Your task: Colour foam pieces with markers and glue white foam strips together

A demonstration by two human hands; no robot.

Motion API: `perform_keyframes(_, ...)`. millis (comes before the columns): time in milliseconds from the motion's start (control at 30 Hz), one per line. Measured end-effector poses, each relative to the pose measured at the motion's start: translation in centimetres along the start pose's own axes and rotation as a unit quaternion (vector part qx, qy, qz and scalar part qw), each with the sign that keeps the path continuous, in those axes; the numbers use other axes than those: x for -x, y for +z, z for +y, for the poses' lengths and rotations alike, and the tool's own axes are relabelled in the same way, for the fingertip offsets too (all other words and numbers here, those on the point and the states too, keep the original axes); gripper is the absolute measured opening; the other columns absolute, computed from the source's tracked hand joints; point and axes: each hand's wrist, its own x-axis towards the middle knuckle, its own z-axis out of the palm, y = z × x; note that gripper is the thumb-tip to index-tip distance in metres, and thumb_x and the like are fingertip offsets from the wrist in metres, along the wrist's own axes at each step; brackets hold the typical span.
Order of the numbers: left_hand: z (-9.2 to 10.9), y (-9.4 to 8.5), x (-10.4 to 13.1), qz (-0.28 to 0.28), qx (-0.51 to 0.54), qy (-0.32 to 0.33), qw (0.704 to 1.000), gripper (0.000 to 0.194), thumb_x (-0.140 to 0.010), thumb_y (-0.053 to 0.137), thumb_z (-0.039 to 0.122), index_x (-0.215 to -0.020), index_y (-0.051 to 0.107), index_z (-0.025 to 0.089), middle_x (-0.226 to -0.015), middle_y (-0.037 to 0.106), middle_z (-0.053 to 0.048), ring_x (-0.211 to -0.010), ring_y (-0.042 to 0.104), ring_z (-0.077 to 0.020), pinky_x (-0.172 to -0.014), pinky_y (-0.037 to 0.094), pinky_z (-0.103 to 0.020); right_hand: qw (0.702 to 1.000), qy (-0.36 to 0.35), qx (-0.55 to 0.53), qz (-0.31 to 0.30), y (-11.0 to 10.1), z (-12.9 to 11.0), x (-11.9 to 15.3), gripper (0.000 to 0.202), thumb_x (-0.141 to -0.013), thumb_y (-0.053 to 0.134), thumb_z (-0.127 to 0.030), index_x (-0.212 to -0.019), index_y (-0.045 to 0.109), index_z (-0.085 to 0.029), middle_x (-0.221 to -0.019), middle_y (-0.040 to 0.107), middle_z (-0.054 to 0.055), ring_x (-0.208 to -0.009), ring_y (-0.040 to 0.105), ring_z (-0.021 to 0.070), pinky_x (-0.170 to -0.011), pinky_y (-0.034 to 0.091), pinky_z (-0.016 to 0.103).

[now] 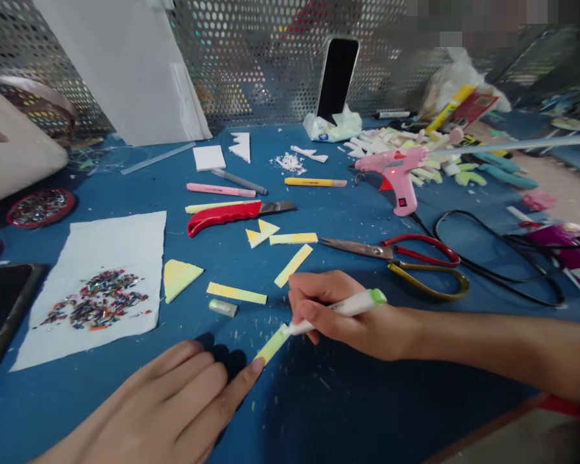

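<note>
My right hand is closed around a white marker with a green end. Its tip touches the far end of a yellow-green strip. The index finger of my left hand is stretched out and presses the strip's near end to the table; the other fingers are loosely bent. Just beyond lie a marker cap and a yellow strip. Two more strips, a crown-shaped piece and a rounded yellow piece lie farther off.
Scissors, a red-handled knife and a pink glue gun with a black cord lie beyond my hands. Colourful beads sit on white paper at left. A phone stands at the back.
</note>
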Motion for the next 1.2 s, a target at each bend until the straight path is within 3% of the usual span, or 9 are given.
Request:
perform_keyframes(233, 0.29, 0.08, 0.1, -0.008, 0.012, -0.019, 1.0, 0.051, -0.101, 0.028, -0.001, -0.14, 0.057, 0.012, -0.086, 0.062, 0.0, -0.079, 0.057, -0.0149, -0.095, 0.033, -0.037, 1.0, -0.008, -0.006, 0.004, 0.1, -0.21, -0.17, 0.039, -0.102, 0.053, -0.04, -0.072, 0.051, -0.015, -0.061, 0.053, -0.002, -0.054, 0.051, 0.007, -0.051, 0.037, 0.018)
perform_keyframes(500, -0.53, 0.05, 0.28, -0.017, -0.004, 0.016, 1.0, 0.047, -0.104, 0.03, 0.008, -0.145, 0.051, 0.01, -0.087, 0.066, -0.001, -0.08, 0.061, -0.0161, -0.083, 0.042, -0.033, 1.0, -0.013, -0.016, 0.003, -0.03, -0.05, -0.27, 0.042, -0.102, 0.052, -0.042, -0.069, 0.051, -0.016, -0.059, 0.052, -0.002, -0.054, 0.052, 0.0079, -0.051, 0.037, 0.02)
perform_keyframes(700, -0.32, -0.12, 0.24, -0.025, 0.0, 0.02, 0.999, 0.047, -0.104, 0.03, 0.011, -0.147, 0.049, 0.007, -0.086, 0.064, -0.003, -0.078, 0.059, -0.0179, -0.085, 0.042, -0.036, 1.0, -0.011, -0.014, -0.01, -0.18, 0.1, -0.3, 0.044, -0.102, 0.052, -0.043, -0.068, 0.051, -0.015, -0.057, 0.051, -0.002, -0.052, 0.05, 0.0072, -0.05, 0.035, 0.02)
perform_keyframes(933, 0.0, -0.01, 0.42, -0.018, 0.0, 0.001, 1.0, 0.049, -0.103, 0.029, 0.008, -0.147, 0.05, 0.011, -0.086, 0.066, -0.002, -0.081, 0.061, -0.0169, -0.086, 0.043, -0.034, 1.0, -0.011, -0.013, -0.006, -0.16, 0.1, -0.3, 0.046, -0.102, 0.052, -0.046, -0.068, 0.051, -0.015, -0.06, 0.052, -0.002, -0.054, 0.051, 0.0076, -0.051, 0.036, 0.02)
perform_keyframes(1200, -0.06, 0.16, 0.42, -0.019, 0.002, 0.011, 1.0, 0.05, -0.102, 0.029, 0.005, -0.148, 0.048, 0.008, -0.087, 0.065, -0.003, -0.079, 0.06, -0.0172, -0.085, 0.041, -0.036, 1.0, -0.014, -0.009, 0.009, -0.16, 0.13, -0.34, 0.044, -0.104, 0.048, -0.045, -0.071, 0.052, -0.016, -0.061, 0.053, -0.001, -0.055, 0.052, 0.0087, -0.052, 0.038, 0.021)
